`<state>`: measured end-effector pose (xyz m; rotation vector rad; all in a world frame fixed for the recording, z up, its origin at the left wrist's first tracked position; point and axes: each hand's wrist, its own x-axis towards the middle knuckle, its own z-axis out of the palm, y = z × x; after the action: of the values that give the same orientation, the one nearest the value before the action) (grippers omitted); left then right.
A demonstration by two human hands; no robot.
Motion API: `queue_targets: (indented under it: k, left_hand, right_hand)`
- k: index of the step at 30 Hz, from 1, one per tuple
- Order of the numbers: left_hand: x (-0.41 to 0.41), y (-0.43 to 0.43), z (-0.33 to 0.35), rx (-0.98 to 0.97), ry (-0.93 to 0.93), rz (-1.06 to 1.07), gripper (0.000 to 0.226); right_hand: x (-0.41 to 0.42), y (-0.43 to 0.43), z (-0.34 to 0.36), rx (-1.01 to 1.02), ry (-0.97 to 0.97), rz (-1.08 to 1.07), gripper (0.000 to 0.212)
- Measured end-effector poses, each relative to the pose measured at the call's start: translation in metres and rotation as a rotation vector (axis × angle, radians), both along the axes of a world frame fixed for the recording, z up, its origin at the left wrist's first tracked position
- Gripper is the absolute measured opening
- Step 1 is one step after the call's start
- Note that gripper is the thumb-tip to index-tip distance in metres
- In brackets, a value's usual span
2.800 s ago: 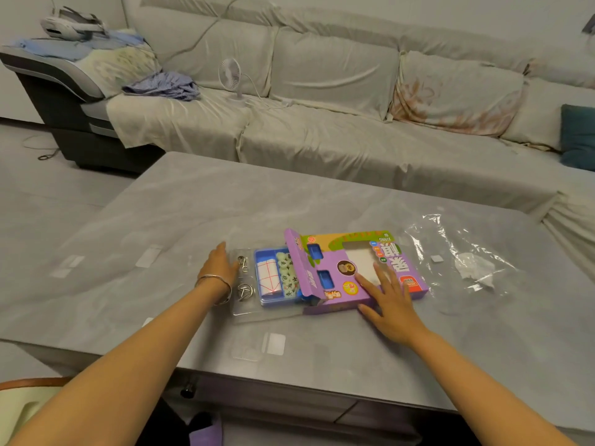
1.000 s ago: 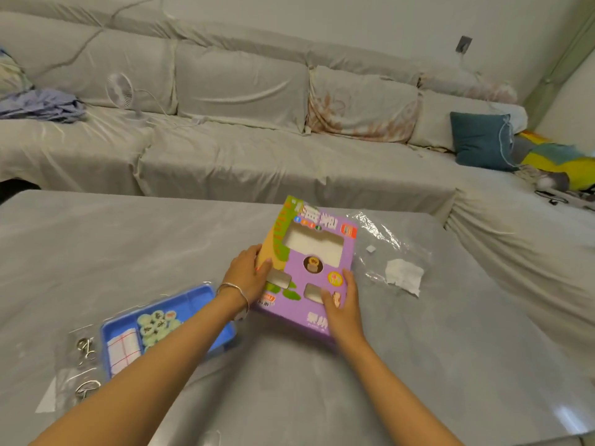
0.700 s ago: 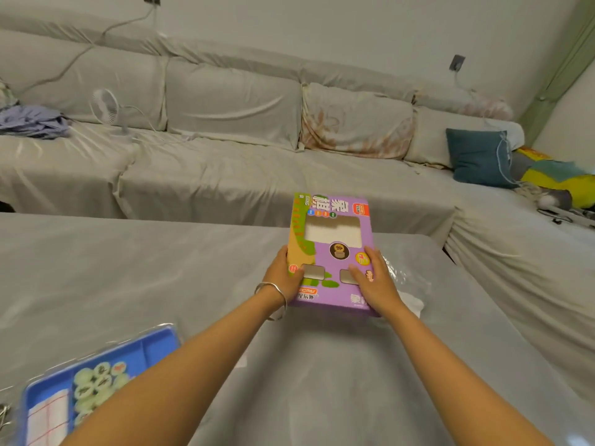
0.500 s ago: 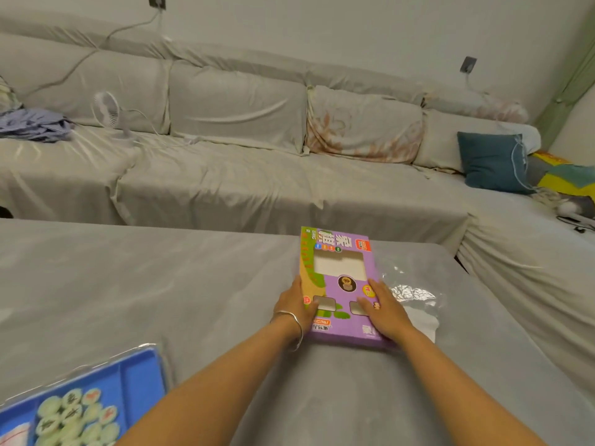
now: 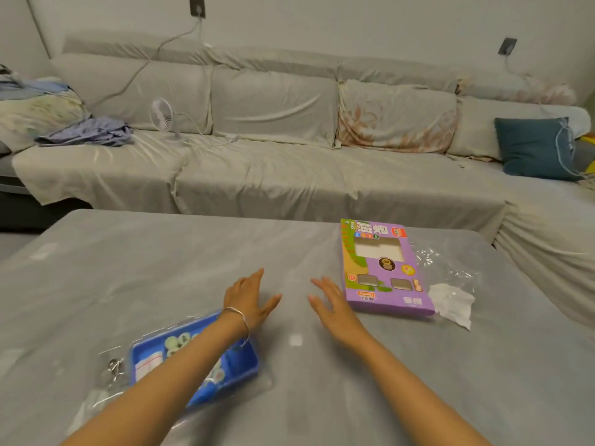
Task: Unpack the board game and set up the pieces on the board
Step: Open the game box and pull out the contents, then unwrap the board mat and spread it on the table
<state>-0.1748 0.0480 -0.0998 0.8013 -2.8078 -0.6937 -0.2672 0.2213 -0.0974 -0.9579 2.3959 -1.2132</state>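
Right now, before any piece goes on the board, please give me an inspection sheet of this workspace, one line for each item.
Surface: grey table, no spill seen.
Job's things: purple game box lies flat, far right; blue tray with round pieces near left, partly under the left forearm.
Clutter: clear plastic bag and white paper right of the box; metal rings left of the tray.
Hands: left hand and right hand open, holding nothing.
Cables: cable hangs from a wall socket onto the sofa.
Surroundings: covered sofa, small fan, teal cushion, clothes.
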Motion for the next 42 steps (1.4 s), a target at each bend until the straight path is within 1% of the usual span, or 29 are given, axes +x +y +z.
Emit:
queue_targets:
  k: [3,5,8,12,14,17,18,19,21,22,24,25,26,28,30,31,32,34,36,37,39,40,41,42]
  left_hand:
    - [0.074,-0.036,0.001,-0.042,-0.179,0.104,0.07]
    - [0.118,-0.055,-0.001,-0.047,-0.302,0.154,0.069]
    - [0.168,-0.071,-0.008,-0.045,-0.395,0.166,0.076]
    - [0.193,-0.068,-0.02,-0.09,-0.331,0.13,0.096]
    - [0.187,-0.059,-0.024,-0.107,-0.29,0.117,0.093]
    - [0.169,-0.04,-0.025,-0.103,-0.249,0.045,0.084]
    - [0.162,-0.033,-0.025,-0.092,-0.238,0.014,0.086]
    - [0.155,-0.027,-0.026,-0.073,-0.211,-0.013,0.094]
    - [0.143,-0.014,-0.025,0.029,-0.097,-0.017,0.111]
    - [0.139,-0.009,-0.026,0.121,-0.012,0.023,0.112]
    - [0.133,0.0,-0.028,0.315,0.124,0.179,0.117]
    - [0.132,0.002,-0.029,0.38,0.149,0.257,0.118]
    - [0.131,0.003,-0.031,0.426,0.155,0.313,0.115]
    - [0.133,0.002,-0.035,0.526,0.196,0.352,0.1]
    - [0.136,-0.002,-0.033,0.682,0.36,0.341,0.084]
    - [0.139,-0.003,-0.03,0.751,0.46,0.333,0.078]
    - [0.141,-0.004,-0.026,0.804,0.538,0.332,0.075]
    - [0.143,-0.002,-0.019,0.904,0.63,0.369,0.074]
    - [0.144,-0.001,-0.011,1.042,0.644,0.453,0.073]
    - [0.145,0.0,-0.008,1.109,0.629,0.485,0.066]
    - [0.149,0.003,-0.002,1.196,0.552,0.493,0.035]
    - [0.151,0.004,-0.001,1.209,0.508,0.482,0.025]
    - [0.154,0.003,-0.001,1.213,0.47,0.468,0.024]
    - [0.155,0.001,-0.002,1.223,0.442,0.452,0.027]
  right_hand:
    - [0.072,-0.034,-0.013,0.014,-0.055,0.185,0.042]
    - [0.105,-0.052,-0.022,0.067,-0.05,0.246,0.044]
    - [0.125,-0.062,-0.03,0.229,0.136,0.219,0.047]
    - [0.129,-0.057,-0.031,0.325,0.274,0.202,0.046]
    - [0.125,-0.05,-0.031,0.352,0.308,0.182,0.046]
    - [0.11,-0.026,-0.03,0.36,0.289,0.121,0.044]
    - [0.105,-0.015,-0.029,0.344,0.263,0.098,0.044]
    - [0.102,-0.004,-0.029,0.325,0.23,0.067,0.045]
    - [0.097,0.017,-0.031,0.277,0.144,-0.038,0.053]
    - [0.096,0.026,-0.032,0.253,0.091,-0.116,0.06]
    - [0.094,0.038,-0.037,0.238,-0.021,-0.254,0.071]
    - [0.094,0.042,-0.039,0.228,-0.077,-0.289,0.071]
    - [0.094,0.044,-0.039,0.186,-0.127,-0.305,0.068]
    - [0.099,0.045,-0.034,0.031,-0.241,-0.337,0.05]
    - [0.103,0.043,-0.026,-0.123,-0.33,-0.361,0.029]
    - [0.103,0.042,-0.023,-0.191,-0.376,-0.367,0.024]
    - [0.103,0.041,-0.021,-0.253,-0.428,-0.372,0.022]
    - [0.102,0.04,-0.018,-0.329,-0.517,-0.39,0.028]
    - [0.103,0.039,-0.017,-0.357,-0.572,-0.404,0.033]
    - [0.103,0.038,-0.016,-0.365,-0.59,-0.41,0.036]
    - [0.102,0.038,-0.015,-0.374,-0.611,-0.406,0.04]
    - [0.101,0.039,-0.015,-0.377,-0.618,-0.399,0.041]
    - [0.101,0.039,-0.014,-0.375,-0.625,-0.39,0.042]
    - [0.1,0.04,-0.014,-0.357,-0.625,-0.379,0.042]
